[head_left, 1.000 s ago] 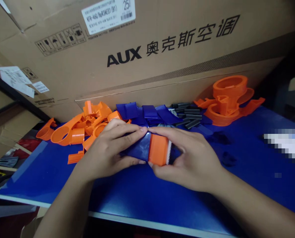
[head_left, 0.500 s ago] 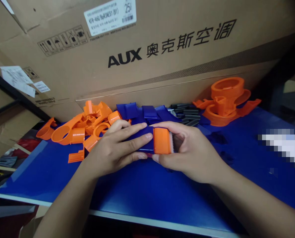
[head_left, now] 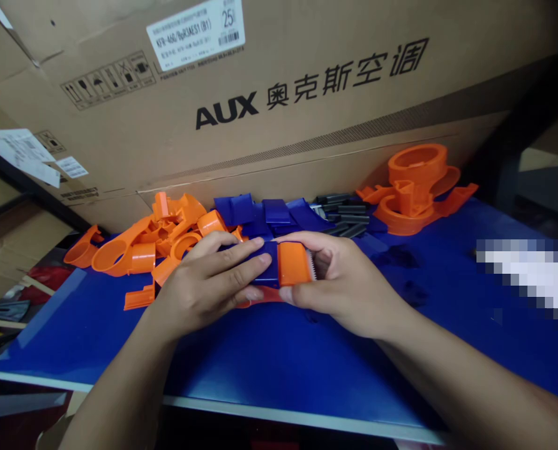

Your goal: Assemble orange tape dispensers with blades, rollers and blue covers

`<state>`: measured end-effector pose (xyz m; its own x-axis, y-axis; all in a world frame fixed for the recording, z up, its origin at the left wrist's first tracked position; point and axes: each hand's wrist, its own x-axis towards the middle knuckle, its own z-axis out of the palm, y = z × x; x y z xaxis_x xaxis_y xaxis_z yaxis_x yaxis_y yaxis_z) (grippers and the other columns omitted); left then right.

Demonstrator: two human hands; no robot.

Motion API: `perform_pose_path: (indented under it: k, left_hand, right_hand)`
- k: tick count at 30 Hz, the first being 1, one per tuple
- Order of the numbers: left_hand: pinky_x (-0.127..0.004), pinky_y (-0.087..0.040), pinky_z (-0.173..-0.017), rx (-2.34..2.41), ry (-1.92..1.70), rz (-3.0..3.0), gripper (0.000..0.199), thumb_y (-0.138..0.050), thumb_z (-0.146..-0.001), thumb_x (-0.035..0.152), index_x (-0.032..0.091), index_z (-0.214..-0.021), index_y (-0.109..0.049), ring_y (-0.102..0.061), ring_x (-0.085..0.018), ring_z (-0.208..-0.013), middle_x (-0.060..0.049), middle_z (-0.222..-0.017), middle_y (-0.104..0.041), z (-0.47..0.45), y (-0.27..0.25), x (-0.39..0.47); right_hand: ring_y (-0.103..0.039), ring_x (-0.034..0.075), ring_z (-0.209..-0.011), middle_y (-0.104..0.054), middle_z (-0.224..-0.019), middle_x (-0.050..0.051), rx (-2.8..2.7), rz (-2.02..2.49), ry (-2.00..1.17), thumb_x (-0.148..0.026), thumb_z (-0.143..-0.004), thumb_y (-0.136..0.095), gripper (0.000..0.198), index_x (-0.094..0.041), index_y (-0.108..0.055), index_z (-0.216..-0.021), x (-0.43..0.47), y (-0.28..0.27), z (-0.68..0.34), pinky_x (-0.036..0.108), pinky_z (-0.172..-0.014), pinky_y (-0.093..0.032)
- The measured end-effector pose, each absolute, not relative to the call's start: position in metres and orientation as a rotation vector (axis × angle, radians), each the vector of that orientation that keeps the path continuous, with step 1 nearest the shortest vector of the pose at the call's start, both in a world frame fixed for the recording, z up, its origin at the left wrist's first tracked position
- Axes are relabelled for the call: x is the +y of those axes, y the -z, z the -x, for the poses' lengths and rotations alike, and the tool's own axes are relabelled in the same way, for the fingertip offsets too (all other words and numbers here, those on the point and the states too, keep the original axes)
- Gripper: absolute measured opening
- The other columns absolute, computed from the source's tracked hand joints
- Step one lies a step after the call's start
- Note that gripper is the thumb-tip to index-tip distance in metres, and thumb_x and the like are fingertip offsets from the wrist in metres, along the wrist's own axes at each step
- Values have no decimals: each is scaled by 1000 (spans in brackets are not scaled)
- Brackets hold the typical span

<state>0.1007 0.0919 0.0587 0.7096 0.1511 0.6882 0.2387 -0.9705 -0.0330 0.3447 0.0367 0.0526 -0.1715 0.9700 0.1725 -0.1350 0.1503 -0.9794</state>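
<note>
Between my hands is a partly assembled tape dispenser: an orange plastic head [head_left: 293,263] with a saw-toothed metal blade [head_left: 312,265] at its right end, and a smooth blue plastic cover [head_left: 265,275] against its left side. My left hand [head_left: 208,281] lies over the blue cover with its fingers pressed on top. Around the orange end, my right hand [head_left: 339,275] grips with thumb at the near side and index finger along the far side. A strip of orange shows below the cover; the rest of the dispenser is hidden under my left hand.
Loose orange dispenser parts [head_left: 142,257] are heaped behind my left hand. Several blue covers [head_left: 276,212] and black tubular pieces [head_left: 352,220] lie at the back. Stacked orange frames [head_left: 417,162] stand at the back right. A large cardboard box [head_left: 307,144] walls off the blue tabletop [head_left: 260,369].
The view has shifted slightly, moving everything a little left. Both hands keep their grip; more orange now shows beneath the blue cover near my left fingertips.
</note>
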Motion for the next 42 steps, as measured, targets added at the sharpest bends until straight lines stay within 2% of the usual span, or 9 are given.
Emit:
perform_pose_path:
  k: [7, 13, 18, 23, 28, 32, 36, 39, 42]
  left_hand:
    - [-54, -62, -101, -230, 1128, 2815, 53, -77, -98, 27, 22, -150, -65, -71, -29, -120, -18, -138, -75, -101, -59, 94]
    - [-50, -62, -104, -352, 1189, 2862, 47, -77, -98, 29, 27, -144, -69, -74, -26, -118, -14, -139, -76, -106, -62, 88]
    - [-51, -56, -117, -580, 1170, 3020, 61, -80, -96, 37, 29, -153, -62, -68, -29, -137, -13, -152, -68, -101, -69, 88]
    - [-47, -57, -118, -735, 1133, 3298, 68, -80, -96, 36, 30, -159, -57, -68, -29, -138, -11, -153, -67, -89, -70, 103]
    - [-41, -61, -113, -734, 1212, 3416, 58, -72, -102, 36, 29, -158, -58, -74, -25, -129, -9, -147, -72, -91, -77, 100]
    - [-41, -57, -118, -1031, 1422, 3039, 54, -70, -103, 39, 26, -155, -60, -68, -25, -137, -9, -151, -69, -58, -85, 62]
    - [-44, -55, -118, -1492, 1486, 2004, 58, -69, -102, 38, 28, -158, -57, -67, -27, -136, -9, -154, -66, 37, -68, 11]
    - [-55, -49, -121, -1736, 1182, 1554, 63, -69, -100, 43, 24, -159, -56, -64, -35, -138, -14, -150, -66, 123, -43, -4]
    - [-51, -57, -111, -1955, 740, 1652, 64, -60, -102, 50, 20, -158, -55, -70, -35, -125, -18, -136, -71, 185, -24, 3]
  right_hand:
    - [-57, 11, -60, -67, -73, -4, -1301, 886, -1353, -19, -64, -89, 34, -18, -73, -95, 37, -53, -346, 23, -55, -48]
    - [-69, 17, -73, -75, -85, 0, -1350, 908, -1281, -24, -65, -91, 42, -20, -76, -103, 37, -55, -349, 29, -67, -59]
    - [-72, 19, -75, -77, -90, 1, -1371, 911, -1169, -23, -67, -91, 46, -22, -75, -110, 39, -55, -355, 29, -65, -60]
    - [-59, 13, -56, -70, -81, -2, -1294, 911, -1196, -28, -74, -89, 51, -23, -74, -122, 45, -45, -359, 25, -46, -50]
    - [-52, 13, -57, -69, -91, 4, -1180, 855, -1312, -33, -77, -89, 45, -27, -78, -120, 46, -41, -361, 24, -41, -44]
    - [-60, 19, -62, -76, -121, 18, -1257, 790, -1384, -50, -90, -80, 56, -36, -71, -143, 52, -36, -364, 32, -45, -52]
    - [-69, 25, -72, -70, -146, 23, -1251, 822, -1385, -53, -92, -75, 52, -42, -70, -143, 57, -30, -366, 37, -48, -54]
    - [-67, 24, -66, -72, -144, 21, -1202, 863, -1388, -50, -85, -81, 58, -40, -72, -141, 57, -27, -364, 36, -46, -53]
    - [-63, 22, -60, -78, -134, 19, -1157, 916, -1363, -51, -70, -89, 70, -37, -74, -137, 59, -21, -362, 34, -41, -52]
